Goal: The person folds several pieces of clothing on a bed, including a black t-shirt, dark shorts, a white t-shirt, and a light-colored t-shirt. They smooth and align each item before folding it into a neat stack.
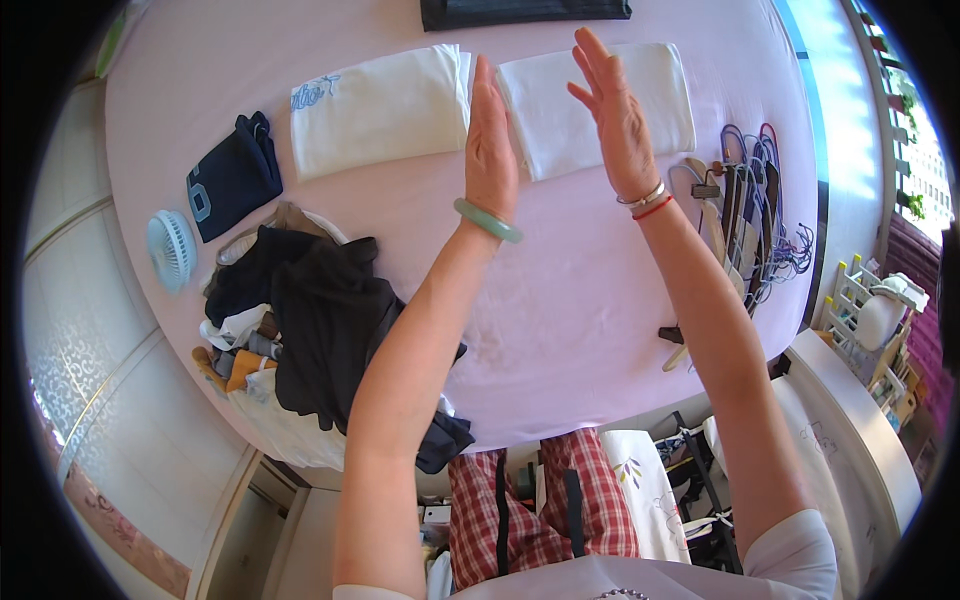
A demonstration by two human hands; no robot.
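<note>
Both my hands are raised over the bed, palms turned toward each other, holding nothing. My left hand [491,145], with a green bangle on its wrist, is seen edge-on with straight fingers, at the gap between two folded white cloths. One folded white cloth [385,115], printed blue at a corner, lies to its left. The other folded white cloth [550,110] lies between my hands and partly behind my right hand [622,130]. That hand has its fingers stretched and slightly apart; a bangle and a red string circle its wrist. Whether either hand touches cloth, I cannot tell.
A heap of dark clothes [325,310] lies at the left, near a folded navy garment [235,175] and a light blue fan [171,248]. Several hangers [745,215] are bunched at the right. A folded black item [525,10] sits at the far side of the pink bedsheet [560,300].
</note>
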